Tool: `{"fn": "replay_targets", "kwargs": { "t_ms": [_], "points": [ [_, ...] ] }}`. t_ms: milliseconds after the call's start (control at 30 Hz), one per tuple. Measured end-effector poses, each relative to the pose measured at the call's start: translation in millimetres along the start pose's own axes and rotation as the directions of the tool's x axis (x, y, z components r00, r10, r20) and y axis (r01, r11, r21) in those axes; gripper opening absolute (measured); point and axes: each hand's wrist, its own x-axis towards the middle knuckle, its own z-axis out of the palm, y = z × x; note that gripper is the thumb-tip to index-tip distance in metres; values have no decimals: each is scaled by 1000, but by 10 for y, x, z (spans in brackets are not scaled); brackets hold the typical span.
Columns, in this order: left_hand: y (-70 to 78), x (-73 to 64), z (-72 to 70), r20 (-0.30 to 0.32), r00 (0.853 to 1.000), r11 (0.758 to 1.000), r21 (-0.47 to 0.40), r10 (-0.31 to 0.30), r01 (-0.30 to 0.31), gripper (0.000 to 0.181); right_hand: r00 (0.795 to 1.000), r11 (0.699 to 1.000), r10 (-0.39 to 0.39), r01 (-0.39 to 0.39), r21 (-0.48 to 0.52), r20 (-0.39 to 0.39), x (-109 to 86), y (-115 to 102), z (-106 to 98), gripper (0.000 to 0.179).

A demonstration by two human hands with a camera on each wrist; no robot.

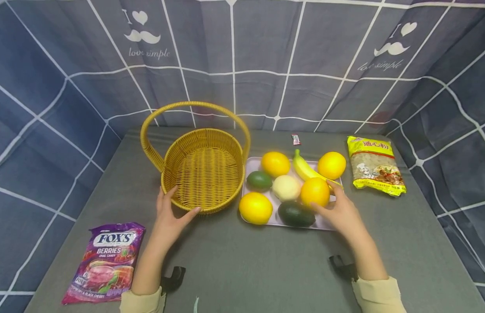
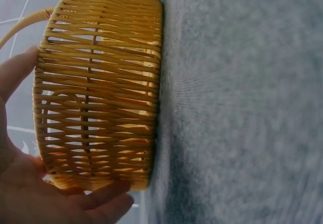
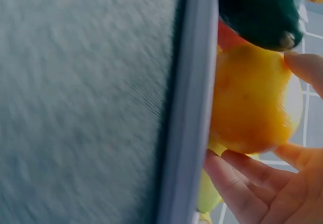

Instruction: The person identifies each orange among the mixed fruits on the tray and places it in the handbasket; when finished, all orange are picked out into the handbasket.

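Note:
My left hand (image 1: 169,221) holds the near side of a round wicker basket (image 1: 205,204), thumb and fingers spread along its rim. The left wrist view shows the fingers (image 2: 108,199) against the woven wall (image 2: 98,98). The basket's inside is bare, its tall handle arched up. My right hand (image 1: 342,211) grips an orange (image 1: 315,192) on the pink tray (image 1: 324,222), thumb on one side, fingers on the other. Beside that orange lie a dark green avocado (image 1: 296,214), a pale round fruit (image 1: 286,188) and a banana (image 1: 305,168), partly hidden behind it.
The tray also bears more orange-yellow fruits (image 1: 256,208) and a small green fruit (image 1: 259,181). A purple candy bag (image 1: 109,261) lies at the left front. A yellow pasta bag (image 1: 375,165) lies at the right, a small wrapped candy (image 1: 296,139) behind the tray. Gridded curtains (image 1: 262,56) surround the table.

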Motion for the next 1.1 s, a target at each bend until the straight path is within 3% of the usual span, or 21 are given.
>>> {"fn": "replay_targets", "kwargs": {
  "t_ms": [167,733,1100],
  "points": [
    [-19,5,1,2,1000,999,-34,-15,15,93,1000,1000,17,-17,-4,-15,46,22,83,99],
    [-68,1,42,-46,999,997,-76,12,-15,86,995,998,37,-32,56,-88,65,58,114,95],
    [-91,8,46,-45,999,995,-93,23,-27,86,989,986,-11,35,164,-148,-69,-336,-34,91]
  ]
}}
